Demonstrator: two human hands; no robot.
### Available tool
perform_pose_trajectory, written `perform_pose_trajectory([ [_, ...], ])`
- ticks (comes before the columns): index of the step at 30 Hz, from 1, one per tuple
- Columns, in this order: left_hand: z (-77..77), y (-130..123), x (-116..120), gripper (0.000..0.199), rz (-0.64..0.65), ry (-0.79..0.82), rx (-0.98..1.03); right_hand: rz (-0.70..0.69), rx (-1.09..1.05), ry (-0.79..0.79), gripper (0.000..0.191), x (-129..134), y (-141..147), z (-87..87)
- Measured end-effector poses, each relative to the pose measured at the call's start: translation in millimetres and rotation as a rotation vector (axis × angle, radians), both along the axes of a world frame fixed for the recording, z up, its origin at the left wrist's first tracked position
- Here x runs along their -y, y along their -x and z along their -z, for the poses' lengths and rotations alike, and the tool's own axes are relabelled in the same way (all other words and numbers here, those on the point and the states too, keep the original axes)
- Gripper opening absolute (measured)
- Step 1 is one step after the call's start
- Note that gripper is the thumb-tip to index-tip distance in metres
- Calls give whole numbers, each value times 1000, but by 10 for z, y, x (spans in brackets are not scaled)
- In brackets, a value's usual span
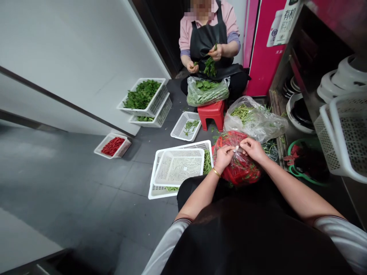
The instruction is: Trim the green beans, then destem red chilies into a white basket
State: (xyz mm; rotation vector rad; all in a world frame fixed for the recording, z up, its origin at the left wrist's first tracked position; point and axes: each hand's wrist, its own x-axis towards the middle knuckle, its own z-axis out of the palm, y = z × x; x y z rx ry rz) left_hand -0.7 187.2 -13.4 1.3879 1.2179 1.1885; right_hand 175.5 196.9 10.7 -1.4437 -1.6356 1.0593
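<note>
A clear plastic bag of red peppers [239, 170] with some green stems sits in front of my lap, its gathered neck at the top. My left hand [224, 157] pinches the neck from the left, a gold bangle on the wrist. From the right, my right hand [252, 149] has its fingers closed on the same gathered plastic. A small pale spot shows at the neck between both hands. Just behind lies an open clear bag of green stems [252, 116].
Across from me a person in a black apron [206, 42] holds leafy greens over a bag on a red stool [211, 111]. White baskets [179, 168] stand left of my knees, others [145, 95] by the wall. Shelves [304, 76] and a green basket [308, 179] are right.
</note>
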Motion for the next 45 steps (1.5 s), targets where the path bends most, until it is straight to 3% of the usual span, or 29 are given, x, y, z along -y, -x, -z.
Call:
perform_pose_trajectory([
  [5,154,-13,-77,21,-15,262,243,-102,275,-312,16,88,63,-59],
  [13,67,27,-80,26,51,213,157,-145,349,-354,20,-5,85,79],
  [18,75,17,-78,27,52,174,151,-155,327,-359,17,18,75,-16],
  [22,59,-2,-40,28,61,133,127,-206,163,-257,25,51,127,-94],
  [27,-23,7,18,27,147,61,115,-68,-393,129,45,78,233,-96],
  [30,-43,62,17,18,175,-41,-5,33,-509,118,49,170,241,-203],
  [33,-36,122,8,14,166,-96,-111,17,-463,72,48,228,156,-366],
  [39,-18,96,0,24,205,-53,-112,23,-533,7,45,-22,-140,-479],
  [42,-1,51,-26,31,177,45,16,-19,-319,-209,51,-127,-227,-386],
  [45,-17,47,-3,34,109,96,77,-196,187,-400,46,-127,-176,-200],
])
